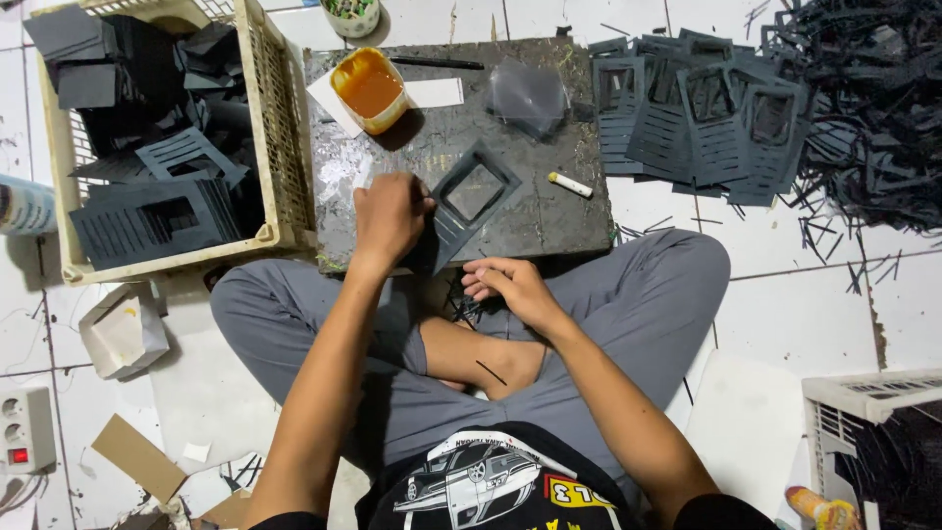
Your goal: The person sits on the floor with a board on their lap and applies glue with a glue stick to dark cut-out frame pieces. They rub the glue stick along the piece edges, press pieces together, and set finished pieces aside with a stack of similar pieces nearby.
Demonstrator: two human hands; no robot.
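I sit cross-legged on a tiled floor with a dark work board (549, 211) in front of my knees. My left hand (390, 218) presses down on a dark grey cut-out card piece (469, 196) with a square window, holding its left edge on the board. My right hand (510, 285) rests on my lap near the board's front edge, fingers curled together; whether it holds a thin black strip I cannot tell.
An orange glue tub (369, 88) and a small white stick (570, 184) sit on the board. A cream basket (280, 128) of dark pieces stands left. More cut-out pieces (702, 118) and black offcuts (873, 108) lie right. A power strip (25, 430) lies at lower left.
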